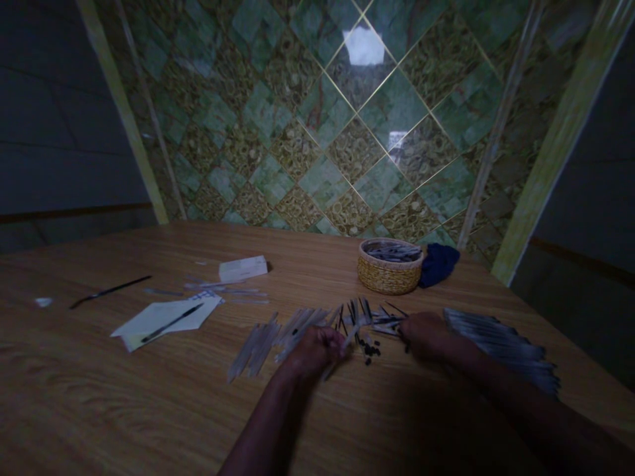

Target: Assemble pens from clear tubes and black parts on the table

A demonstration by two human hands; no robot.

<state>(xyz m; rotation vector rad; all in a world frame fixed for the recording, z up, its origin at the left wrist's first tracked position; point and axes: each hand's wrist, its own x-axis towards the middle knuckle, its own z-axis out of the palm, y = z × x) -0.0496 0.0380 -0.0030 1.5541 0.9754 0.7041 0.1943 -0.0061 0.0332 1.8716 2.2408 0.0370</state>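
Note:
My left hand (320, 347) is closed on a pale, translucent pen barrel (350, 336) that sticks out to its right. My right hand (421, 334) is at the right end of a group of thin pen parts (384, 320), its fingers pressed together; what they hold is too dark to make out. Small black caps (370, 349) lie between my hands. Several clear barrels (255, 347) lie side by side left of my left hand. Beyond my right forearm lies a row of grey pens (501, 347).
A woven basket (389, 274) full of pens stands at the back right beside a dark blue cloth (439, 263). A small white box (243, 268) sits at the back centre-left. Further left are paper (198, 320) with a black pen (171, 323) on it, and a thin dark strip (110, 291).

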